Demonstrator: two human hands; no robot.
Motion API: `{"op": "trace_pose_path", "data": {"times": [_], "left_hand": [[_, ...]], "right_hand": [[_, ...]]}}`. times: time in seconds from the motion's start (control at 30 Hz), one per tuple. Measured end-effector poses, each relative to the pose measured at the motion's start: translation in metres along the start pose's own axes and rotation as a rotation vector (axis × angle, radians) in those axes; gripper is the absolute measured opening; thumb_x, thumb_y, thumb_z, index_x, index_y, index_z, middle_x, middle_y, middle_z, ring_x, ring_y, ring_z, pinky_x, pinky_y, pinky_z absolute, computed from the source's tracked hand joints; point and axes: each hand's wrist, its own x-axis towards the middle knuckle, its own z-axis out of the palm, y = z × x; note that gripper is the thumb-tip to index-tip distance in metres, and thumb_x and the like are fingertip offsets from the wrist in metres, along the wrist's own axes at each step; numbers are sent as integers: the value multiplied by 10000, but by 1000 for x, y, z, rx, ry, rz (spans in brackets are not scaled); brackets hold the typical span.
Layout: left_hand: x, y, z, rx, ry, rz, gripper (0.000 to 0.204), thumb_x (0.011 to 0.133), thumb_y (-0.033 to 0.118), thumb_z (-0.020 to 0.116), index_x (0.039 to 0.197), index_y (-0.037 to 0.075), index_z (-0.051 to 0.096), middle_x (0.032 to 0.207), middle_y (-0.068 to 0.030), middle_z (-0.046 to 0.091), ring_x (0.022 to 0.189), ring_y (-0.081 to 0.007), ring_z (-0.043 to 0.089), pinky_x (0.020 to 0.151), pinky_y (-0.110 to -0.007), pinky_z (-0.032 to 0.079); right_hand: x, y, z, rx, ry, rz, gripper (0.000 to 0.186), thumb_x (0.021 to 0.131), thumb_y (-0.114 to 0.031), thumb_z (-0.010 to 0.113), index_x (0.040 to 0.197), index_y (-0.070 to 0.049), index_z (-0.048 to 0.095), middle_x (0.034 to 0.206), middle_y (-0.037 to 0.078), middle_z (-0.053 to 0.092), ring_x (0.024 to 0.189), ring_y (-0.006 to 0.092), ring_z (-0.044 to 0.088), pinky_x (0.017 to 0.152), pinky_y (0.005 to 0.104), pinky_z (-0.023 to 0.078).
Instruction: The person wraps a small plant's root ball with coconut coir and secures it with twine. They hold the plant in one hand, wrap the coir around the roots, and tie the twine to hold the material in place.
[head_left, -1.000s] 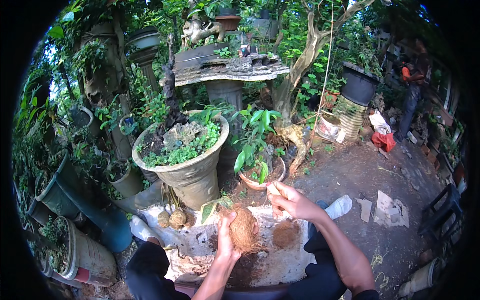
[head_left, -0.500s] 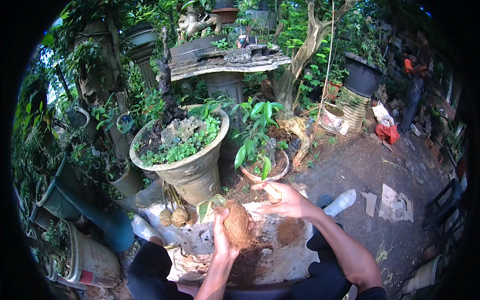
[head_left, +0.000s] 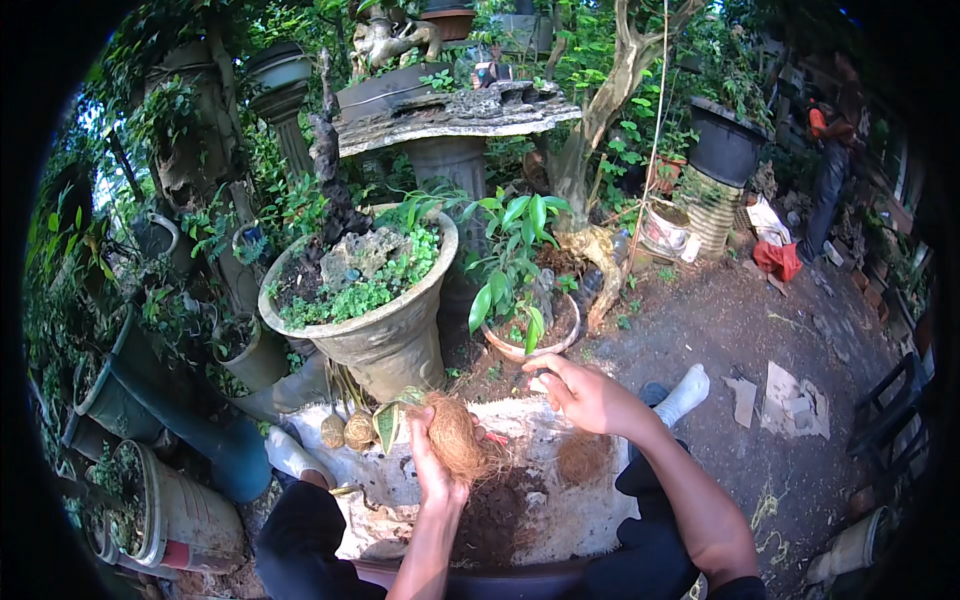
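Observation:
My left hand (head_left: 431, 467) is wrapped round a ball of brown coconut fibre (head_left: 460, 442), holding it over a white cloth. Green, pale-edged leaves (head_left: 387, 424) stick out at its left side. Some red shows at the ball's right edge, too small to name. To the right, apart from the ball, my right hand (head_left: 592, 397) is raised with its fingers curled and the index finger pointing left. A small pale bit shows at its fingertips; the rest of what it holds is hidden. Two round balls (head_left: 359, 431) lie on the cloth to the left.
The soil-stained white cloth (head_left: 530, 418) lies between my legs, bearing a loose clump of coconut fibre (head_left: 583, 458). Beyond stand a large planter (head_left: 375, 345) and a low terracotta pot (head_left: 548, 350). Cardboard pieces (head_left: 793, 402) lie right. A person (head_left: 836, 150) stands far right.
My right hand has turned and its fingers have curled in; the tan piece that showed in it is now mostly hidden. The fibre ball has shifted slightly left and tilted in my left hand.

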Motion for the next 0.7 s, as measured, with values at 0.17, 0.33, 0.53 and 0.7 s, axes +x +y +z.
{"op": "trace_pose_path", "data": {"times": [0.17,0.33,0.53,0.7], "left_hand": [[-6,7,0,11,-44,-37,434,871,437,558,1045,40,545,807,-129,622,675,-248,628,565,-351,526],[-9,4,9,-2,40,-16,434,854,450,572,1031,54,545,779,-122,611,640,-242,611,520,-343,499],[-3,4,4,-29,9,30,419,842,458,577,1015,78,542,769,-110,596,634,-228,584,489,-333,464],[3,5,-4,-102,114,161,330,904,353,554,1032,49,539,815,-118,627,670,-230,624,547,-353,520]], "right_hand": [[6,1,4,120,86,-192,371,1023,-253,427,1353,-87,405,904,63,609,717,138,546,687,311,476],[6,5,-4,492,-187,-2,292,1016,-264,462,1199,-45,522,934,64,601,688,109,518,674,293,472],[3,7,-2,213,170,-32,225,1011,-221,449,1103,-45,555,900,80,650,799,232,627,713,372,487],[-15,-3,-11,-259,77,-20,291,1013,-245,406,1061,-38,604,875,119,643,751,249,619,721,379,473]]}}
